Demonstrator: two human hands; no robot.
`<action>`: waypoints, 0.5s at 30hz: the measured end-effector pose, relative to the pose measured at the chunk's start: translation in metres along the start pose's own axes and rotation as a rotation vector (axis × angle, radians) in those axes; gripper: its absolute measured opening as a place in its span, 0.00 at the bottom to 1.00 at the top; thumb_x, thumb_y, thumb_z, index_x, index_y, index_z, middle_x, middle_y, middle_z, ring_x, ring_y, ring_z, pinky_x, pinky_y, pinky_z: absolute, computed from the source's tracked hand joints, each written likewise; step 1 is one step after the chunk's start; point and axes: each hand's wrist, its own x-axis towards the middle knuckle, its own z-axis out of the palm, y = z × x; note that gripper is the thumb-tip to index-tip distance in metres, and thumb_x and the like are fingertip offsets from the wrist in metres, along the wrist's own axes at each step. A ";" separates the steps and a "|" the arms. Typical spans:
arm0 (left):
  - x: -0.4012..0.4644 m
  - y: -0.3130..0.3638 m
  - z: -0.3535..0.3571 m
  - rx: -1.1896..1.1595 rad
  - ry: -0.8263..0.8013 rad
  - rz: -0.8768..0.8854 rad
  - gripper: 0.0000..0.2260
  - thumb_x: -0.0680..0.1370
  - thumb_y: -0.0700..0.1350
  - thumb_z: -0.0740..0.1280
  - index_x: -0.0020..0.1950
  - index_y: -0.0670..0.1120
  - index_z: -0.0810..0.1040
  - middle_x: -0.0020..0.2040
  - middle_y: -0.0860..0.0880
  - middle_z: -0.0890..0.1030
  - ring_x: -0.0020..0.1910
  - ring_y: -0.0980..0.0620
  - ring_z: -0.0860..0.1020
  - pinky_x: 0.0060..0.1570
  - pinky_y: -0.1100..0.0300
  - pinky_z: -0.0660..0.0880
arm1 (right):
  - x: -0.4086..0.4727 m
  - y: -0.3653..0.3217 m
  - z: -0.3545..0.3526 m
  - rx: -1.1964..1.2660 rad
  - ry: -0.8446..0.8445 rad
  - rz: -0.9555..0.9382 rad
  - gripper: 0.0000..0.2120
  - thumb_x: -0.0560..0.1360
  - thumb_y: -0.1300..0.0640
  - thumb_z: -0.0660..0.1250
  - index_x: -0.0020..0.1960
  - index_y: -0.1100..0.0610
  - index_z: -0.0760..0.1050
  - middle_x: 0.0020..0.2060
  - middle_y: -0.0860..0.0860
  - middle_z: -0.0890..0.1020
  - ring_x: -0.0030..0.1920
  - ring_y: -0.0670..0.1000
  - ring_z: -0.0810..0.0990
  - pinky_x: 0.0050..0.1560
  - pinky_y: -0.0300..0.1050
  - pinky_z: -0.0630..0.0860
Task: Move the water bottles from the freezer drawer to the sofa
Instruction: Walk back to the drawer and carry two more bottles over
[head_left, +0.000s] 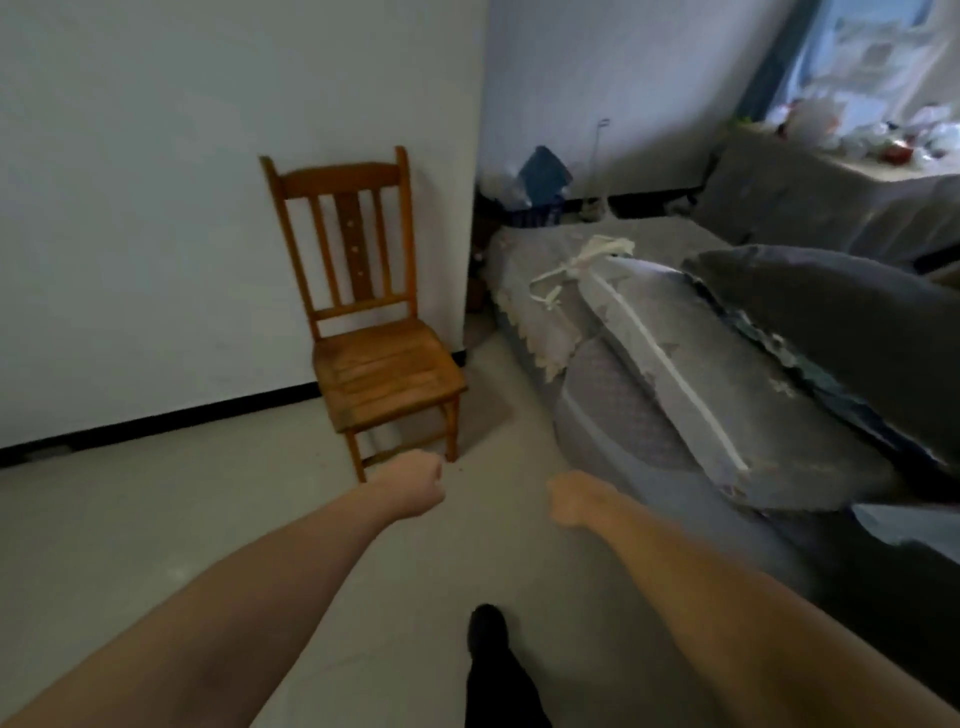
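My left hand is stretched out low over the floor, its fingers curled into a fist with nothing in it. My right hand hangs beside it, also curled and empty. The grey sofa runs along the right, covered with cloth, with a long grey cushion and a dark cushion lying on it. My right hand is just left of the sofa's front edge. No water bottle and no freezer drawer is in view.
A wooden chair stands against the white wall ahead of my left hand. My dark shoe and trouser leg are on the pale floor. Bags and clutter sit in the far corner; a cluttered covered table is at the back right.
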 end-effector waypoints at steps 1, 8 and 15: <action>0.006 -0.013 -0.006 -0.006 0.010 -0.033 0.07 0.77 0.47 0.60 0.51 0.45 0.73 0.53 0.44 0.77 0.53 0.44 0.77 0.48 0.53 0.74 | 0.015 -0.014 -0.012 -0.034 -0.013 -0.041 0.18 0.79 0.61 0.55 0.67 0.64 0.70 0.66 0.61 0.73 0.65 0.60 0.73 0.65 0.51 0.70; 0.053 -0.105 -0.060 -0.195 0.117 -0.336 0.13 0.77 0.48 0.62 0.58 0.44 0.75 0.57 0.44 0.78 0.55 0.45 0.77 0.54 0.54 0.74 | 0.133 -0.118 -0.111 -0.133 -0.022 -0.293 0.11 0.78 0.54 0.59 0.55 0.58 0.75 0.52 0.56 0.79 0.51 0.57 0.79 0.49 0.49 0.78; 0.052 -0.190 -0.097 -0.339 0.249 -0.605 0.16 0.79 0.49 0.62 0.65 0.45 0.72 0.62 0.44 0.75 0.60 0.45 0.75 0.57 0.54 0.72 | 0.194 -0.238 -0.178 -0.274 0.000 -0.554 0.12 0.78 0.55 0.58 0.55 0.57 0.77 0.52 0.55 0.80 0.52 0.56 0.78 0.49 0.47 0.76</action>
